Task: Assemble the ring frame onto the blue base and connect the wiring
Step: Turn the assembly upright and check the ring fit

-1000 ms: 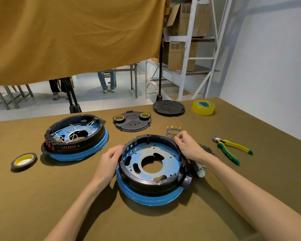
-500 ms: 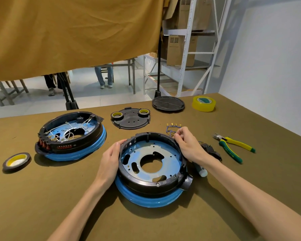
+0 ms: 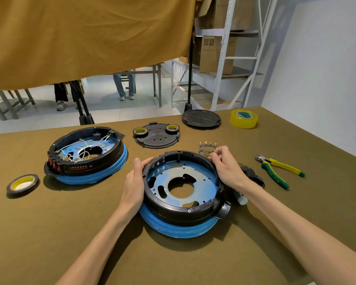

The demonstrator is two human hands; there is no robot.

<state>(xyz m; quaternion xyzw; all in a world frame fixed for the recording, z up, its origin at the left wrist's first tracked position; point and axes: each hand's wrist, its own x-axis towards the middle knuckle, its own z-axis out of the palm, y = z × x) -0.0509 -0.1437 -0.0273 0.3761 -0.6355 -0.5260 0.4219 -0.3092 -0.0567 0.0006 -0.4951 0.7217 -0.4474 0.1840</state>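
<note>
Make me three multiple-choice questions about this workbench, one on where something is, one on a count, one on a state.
1. Where are the pliers?
A. right of the near unit
B. on the wired unit
C. beside the brown tape roll

2. How many small tape rolls sit on the black plate?
A. one
B. two
C. four

3. What is the state of the near ring frame?
A. full of white wires
B. seated on its blue base, no wires inside
C. lying apart from any base

Answers:
1 A: the pliers lie past the right hand.
2 B: one roll at each far corner of the plate.
3 B: the blue base shows under it, and only the bare plate inside.
</note>
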